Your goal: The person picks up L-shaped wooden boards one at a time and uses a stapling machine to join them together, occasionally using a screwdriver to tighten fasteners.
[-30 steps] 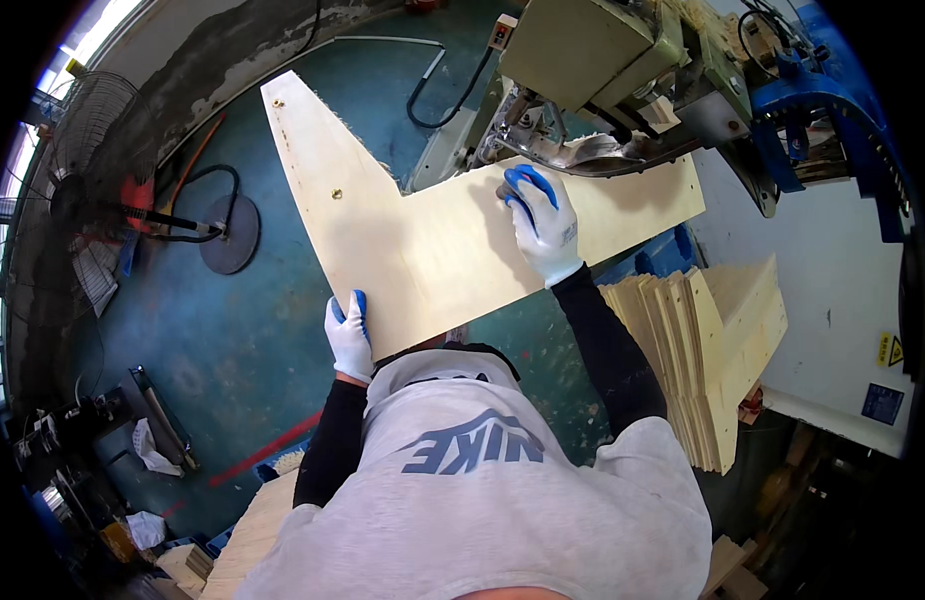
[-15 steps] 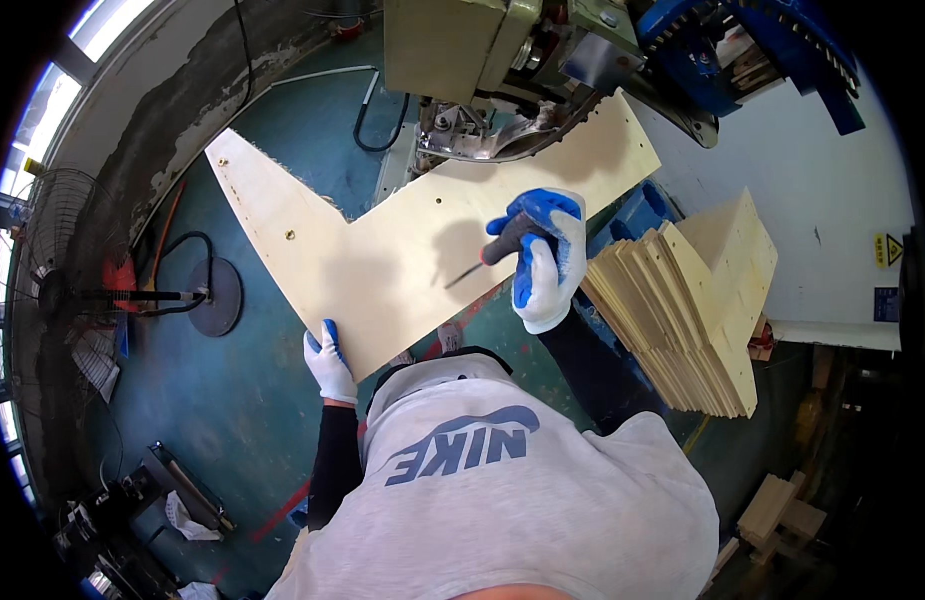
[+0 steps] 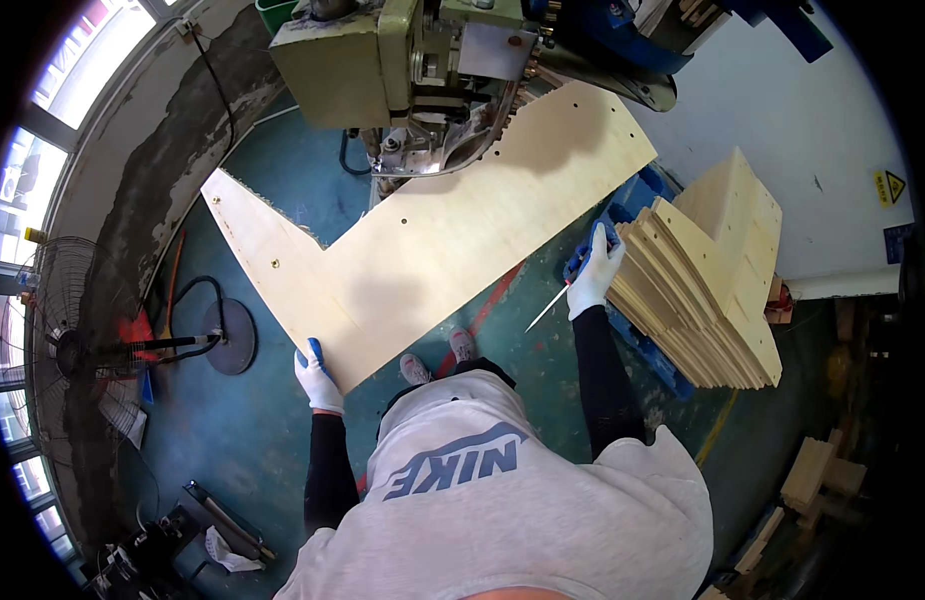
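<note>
A large L-shaped plywood panel with several small holes lies across the middle, its far part under the head of a green machine. Two of the holes, on its left arm, show brassy metal inserts. At the near left corner my left hand, in a white and blue glove, grips the panel's edge. My right hand, gloved alike, is off the panel's right edge and beside a stack of cut plywood panels. It is closed on a screwdriver; the shaft points down and left, and the handle is mostly hidden.
The plywood stack rests on a blue support at the right, near a white wall. A fan with a round base stands at the left. Blue curved machine parts hang at the far right. Wood offcuts lie lower right.
My right hand has moved from above the panel to the right, beside the stack, with the screwdriver. My left hand keeps the panel's corner. The whole view has shifted somewhat.
</note>
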Demonstrator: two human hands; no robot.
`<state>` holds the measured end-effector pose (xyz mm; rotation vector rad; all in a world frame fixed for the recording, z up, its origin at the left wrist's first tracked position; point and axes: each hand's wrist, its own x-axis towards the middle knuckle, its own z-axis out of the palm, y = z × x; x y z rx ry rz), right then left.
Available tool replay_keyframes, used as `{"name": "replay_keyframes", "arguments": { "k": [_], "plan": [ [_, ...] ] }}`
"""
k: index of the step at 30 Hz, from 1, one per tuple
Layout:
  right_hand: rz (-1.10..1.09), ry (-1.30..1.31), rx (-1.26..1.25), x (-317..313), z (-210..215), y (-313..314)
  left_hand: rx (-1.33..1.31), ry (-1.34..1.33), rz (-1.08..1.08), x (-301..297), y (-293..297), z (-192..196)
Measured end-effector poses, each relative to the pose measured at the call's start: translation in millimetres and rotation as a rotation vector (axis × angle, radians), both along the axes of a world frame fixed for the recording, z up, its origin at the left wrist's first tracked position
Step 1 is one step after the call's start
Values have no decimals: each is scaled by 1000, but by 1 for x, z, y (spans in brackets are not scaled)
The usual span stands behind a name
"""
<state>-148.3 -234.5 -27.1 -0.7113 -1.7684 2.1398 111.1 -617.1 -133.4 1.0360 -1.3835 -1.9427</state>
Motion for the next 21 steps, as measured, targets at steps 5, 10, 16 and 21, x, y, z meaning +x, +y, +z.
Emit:
{"name": "replay_keyframes", "arguments": {
  "k": [5,10,16,21],
  "plan": [
    [38,-24,-209,-15,-30,21,2,-11,-14,7,-11,1],
    [569,302,-222,-22,71,34,-94,34,10,-1,-20,-2],
    [943,835,232,-28,249,23,-86,10,-12,8,-26,6],
    [951,1527,513,-31,372,-50,-47,-6,-43,5,-36,0]
  ]
}}
